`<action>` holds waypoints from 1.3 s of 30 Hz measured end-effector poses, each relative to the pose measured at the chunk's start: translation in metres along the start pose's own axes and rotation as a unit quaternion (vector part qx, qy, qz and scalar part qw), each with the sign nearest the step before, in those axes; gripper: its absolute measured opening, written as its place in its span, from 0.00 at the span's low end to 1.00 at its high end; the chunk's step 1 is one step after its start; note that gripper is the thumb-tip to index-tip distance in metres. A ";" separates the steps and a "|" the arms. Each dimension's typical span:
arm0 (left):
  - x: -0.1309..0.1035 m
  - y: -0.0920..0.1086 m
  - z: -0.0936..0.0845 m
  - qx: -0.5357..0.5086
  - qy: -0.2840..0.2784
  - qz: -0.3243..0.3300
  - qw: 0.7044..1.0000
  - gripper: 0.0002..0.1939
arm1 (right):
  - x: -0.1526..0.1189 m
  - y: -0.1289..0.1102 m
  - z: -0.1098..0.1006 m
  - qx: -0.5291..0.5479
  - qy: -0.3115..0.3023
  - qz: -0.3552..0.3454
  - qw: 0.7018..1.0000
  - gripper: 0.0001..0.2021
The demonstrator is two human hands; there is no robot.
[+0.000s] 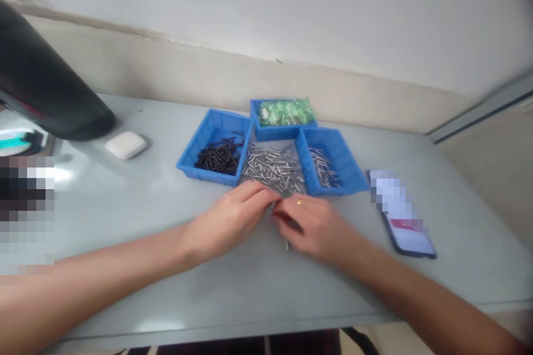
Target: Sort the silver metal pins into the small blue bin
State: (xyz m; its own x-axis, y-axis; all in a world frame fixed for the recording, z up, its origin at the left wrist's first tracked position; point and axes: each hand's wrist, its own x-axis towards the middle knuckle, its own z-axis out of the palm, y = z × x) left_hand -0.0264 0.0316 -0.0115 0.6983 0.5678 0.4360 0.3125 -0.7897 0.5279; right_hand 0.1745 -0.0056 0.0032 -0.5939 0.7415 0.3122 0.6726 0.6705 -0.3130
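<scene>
My left hand (235,216) and my right hand (310,224) meet fingertip to fingertip at the near edge of a pile of silver metal pins (273,167). Both have their fingers pinched together; what lies between the fingertips is too small and hidden to name. A silver pin (287,244) shows just below my right hand's fingers. Left of the pile, a blue bin (194,158) holds dark pins (219,158). To the right, another blue bin (352,169) contains silver pins (322,166). Behind the pile stands a third blue bin (272,133) with a green plastic bag (287,111) in it.
A phone (402,216) lies on the grey table (233,294) at the right. On the left are a white rounded case (125,145) and a large dark cylinder (54,75). The wall (266,22) runs along the table's back edge.
</scene>
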 end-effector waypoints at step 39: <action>0.006 0.013 -0.010 -0.151 -0.030 -0.079 0.985 0.17 | 0.000 -0.006 -0.009 0.031 0.062 -0.025 0.997 0.07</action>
State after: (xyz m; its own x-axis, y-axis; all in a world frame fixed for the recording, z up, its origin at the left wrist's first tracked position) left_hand -0.0248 0.0267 0.0057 0.6965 0.6555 0.2920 0.2206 -0.5828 0.7821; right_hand 0.1747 -0.0096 0.0134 -0.5641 0.7012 0.4360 0.6126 0.7094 -0.3485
